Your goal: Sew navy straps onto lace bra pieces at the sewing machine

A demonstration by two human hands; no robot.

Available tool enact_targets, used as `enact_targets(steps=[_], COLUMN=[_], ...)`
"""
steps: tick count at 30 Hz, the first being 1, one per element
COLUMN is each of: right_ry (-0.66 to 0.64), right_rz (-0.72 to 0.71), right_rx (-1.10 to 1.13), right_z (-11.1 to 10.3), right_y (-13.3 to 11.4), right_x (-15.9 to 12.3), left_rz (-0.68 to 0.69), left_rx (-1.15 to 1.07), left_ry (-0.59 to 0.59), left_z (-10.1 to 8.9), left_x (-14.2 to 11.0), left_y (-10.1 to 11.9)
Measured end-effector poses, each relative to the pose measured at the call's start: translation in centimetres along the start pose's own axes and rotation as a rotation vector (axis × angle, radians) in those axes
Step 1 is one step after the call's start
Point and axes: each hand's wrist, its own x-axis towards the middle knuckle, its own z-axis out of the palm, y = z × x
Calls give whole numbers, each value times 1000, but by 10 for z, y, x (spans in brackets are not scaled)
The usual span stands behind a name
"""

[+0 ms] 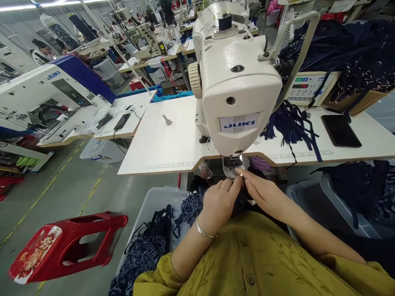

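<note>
My left hand (219,198), with a silver bangle at the wrist, is closed in a pinch just in front of the sewing machine's small working arm (230,170). Dark navy fabric (240,201) hangs below its fingers. My right hand (263,192) meets it from the right, thumb and fingers pressed together at the same spot, the index finger reaching toward the needle area. A tiny bright spot shows between the fingertips; whether it is a nail or a metal piece is unclear. The white sewing machine head (240,94) stands directly above both hands.
A clear bin (154,195) of navy patterned garments (148,246) is at my left, another bin (327,193) at right. The white tabletop (166,144) bears a small metal piece (167,120), navy straps (290,125) and a phone (341,130). A red stool (83,242) is on the floor.
</note>
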Motion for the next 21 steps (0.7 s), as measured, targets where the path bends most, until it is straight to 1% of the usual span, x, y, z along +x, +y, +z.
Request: enact_targets(steps=[2, 3, 6, 8, 10, 12, 13, 14, 15, 17, 19, 21], right_ry=[-44, -53, -24, 49, 179, 319, 357, 363, 343, 261, 152, 40], right_rz=[101, 125, 113, 104, 137, 200, 219, 219, 201, 148, 82, -22], right_rx=[95, 116, 104, 63, 28, 13, 15, 22, 30, 51, 67, 39], right_z=[-2, -3, 0, 4, 8, 10, 10, 10, 9, 5, -1, -6], right_y=[1, 2, 4, 5, 5, 5, 6, 6, 7, 9, 12, 13], right_x=[0, 0, 1, 2, 3, 3, 3, 3, 3, 2, 0, -3], left_rz=[-12, -20, -51, -79, -113, -135, -130, -118, -103, -75, -65, -61], left_rx=[-22, -34, -63, -97, -150, -202, -218, -224, -222, -206, -203, -206], left_ry=[1, 4, -1, -8, -12, -11, -2, 13, 32, 57, 31, -32], left_z=[2, 3, 5, 5, 6, 8, 9, 9, 10, 8, 4, -2], left_x=[1, 1, 2, 3, 3, 2, 2, 1, 0, -1, -2, -1], left_y=[1, 1, 1, 2, 5, 7, 7, 7, 6, 3, -1, -3])
